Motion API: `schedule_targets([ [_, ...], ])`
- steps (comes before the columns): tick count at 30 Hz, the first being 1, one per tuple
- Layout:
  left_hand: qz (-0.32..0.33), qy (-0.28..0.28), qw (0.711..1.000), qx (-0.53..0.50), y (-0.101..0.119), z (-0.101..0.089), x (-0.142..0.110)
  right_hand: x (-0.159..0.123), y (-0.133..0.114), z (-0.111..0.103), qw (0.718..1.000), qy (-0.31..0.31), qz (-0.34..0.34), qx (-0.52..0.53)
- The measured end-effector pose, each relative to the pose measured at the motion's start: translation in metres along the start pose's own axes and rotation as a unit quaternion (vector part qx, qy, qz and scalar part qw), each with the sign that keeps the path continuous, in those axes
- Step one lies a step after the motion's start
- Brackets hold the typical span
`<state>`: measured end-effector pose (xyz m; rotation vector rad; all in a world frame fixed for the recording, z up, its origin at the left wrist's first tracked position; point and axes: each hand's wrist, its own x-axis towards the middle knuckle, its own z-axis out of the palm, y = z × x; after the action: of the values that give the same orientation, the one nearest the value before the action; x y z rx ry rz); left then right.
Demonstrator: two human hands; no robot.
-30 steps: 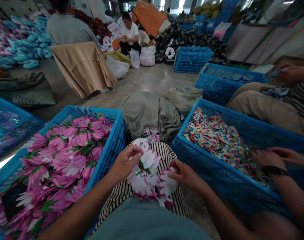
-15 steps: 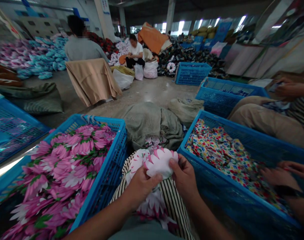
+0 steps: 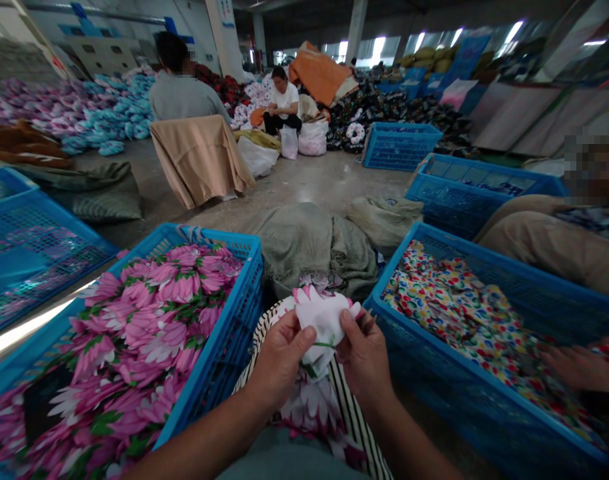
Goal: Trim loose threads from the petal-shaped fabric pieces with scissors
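Above my lap, both hands pinch a white petal-edged fabric piece (image 3: 318, 323) with pink tips and a green line near its lower end. My left hand (image 3: 283, 357) grips its left side, thumb on top. Gripping the right side is my right hand (image 3: 361, 353), its thumb pressed on the cloth. More pink-and-white petal pieces (image 3: 311, 403) lie on my striped lap cloth (image 3: 249, 360). To my left, a blue crate (image 3: 251, 250) is heaped with pink flower-shaped fabric pieces (image 3: 157, 320). A dark flat object (image 3: 47, 400) rests among them.
At my right stands a blue crate (image 3: 384, 310) of colourful printed fabric (image 3: 454, 300), with a co-worker's hands (image 3: 579, 363) in it. A grey-green sack (image 3: 309, 240) sits ahead. Beyond are a cloth-draped chair (image 3: 201, 160), two seated people and heaps of fabric goods.
The fabric piece has been turned in my hands, so its plain white side and green line now show. The view has swung slightly left.
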<state>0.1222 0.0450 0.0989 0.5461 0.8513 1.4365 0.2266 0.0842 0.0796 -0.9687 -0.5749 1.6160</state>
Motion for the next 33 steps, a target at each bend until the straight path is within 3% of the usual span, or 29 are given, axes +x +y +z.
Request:
schedule_targets([
  [3,-0.007,-0.01,1.0,0.014,-0.005,-0.002,-0.001,0.002,0.001,0.003,1.0,0.007,-0.01,0.013],
  [8,0.0,0.05,0.998,0.047,-0.011,-0.007,0.0,0.001,0.002,0.006,1.0,-0.013,0.006,0.001],
  [13,0.006,0.06,0.996,0.061,-0.007,-0.002,0.001,0.002,0.0,0.001,0.998,-0.05,0.014,-0.034],
  [17,0.019,0.069,0.996,0.051,-0.001,0.0,0.002,0.008,-0.003,-0.016,0.987,-0.084,-0.057,-0.121],
  [20,0.042,0.078,0.985,0.151,0.003,-0.005,0.002,0.011,-0.01,-0.029,0.97,-0.075,-0.13,-0.192],
  [23,0.104,0.076,0.946,0.299,0.008,-0.011,0.002,0.01,-0.019,-0.034,0.952,-0.1,-0.177,-0.229],
  [27,0.217,0.046,0.888,0.403,0.017,-0.015,0.004,0.005,-0.034,-0.03,0.903,-0.209,-0.223,-0.302],
  [30,0.324,-0.037,0.796,0.51,0.025,-0.022,0.004,0.003,-0.046,-0.024,0.854,-0.271,-0.25,-0.366],
  [33,0.381,-0.092,0.71,0.585,0.031,-0.029,0.002,0.002,-0.052,-0.02,0.811,-0.316,-0.268,-0.413],
])
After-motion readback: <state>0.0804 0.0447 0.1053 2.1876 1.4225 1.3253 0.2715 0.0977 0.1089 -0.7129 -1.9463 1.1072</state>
